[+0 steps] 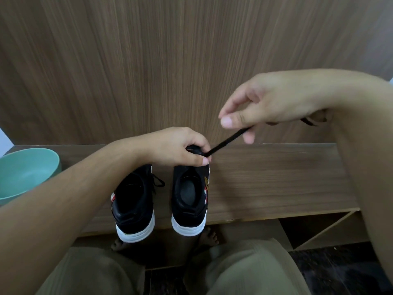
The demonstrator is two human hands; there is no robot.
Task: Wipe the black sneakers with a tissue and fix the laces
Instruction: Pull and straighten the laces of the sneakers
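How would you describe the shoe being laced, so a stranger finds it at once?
On the wooden shelf two black sneakers stand side by side, heels toward the camera. It is the right sneaker. Unlike the left sneaker, its lace is pulled taut by the right hand while the left hand pinches the knot.

No readable text anywhere; only a blurred yellow emblem (206, 181) on the right sneaker (189, 199).
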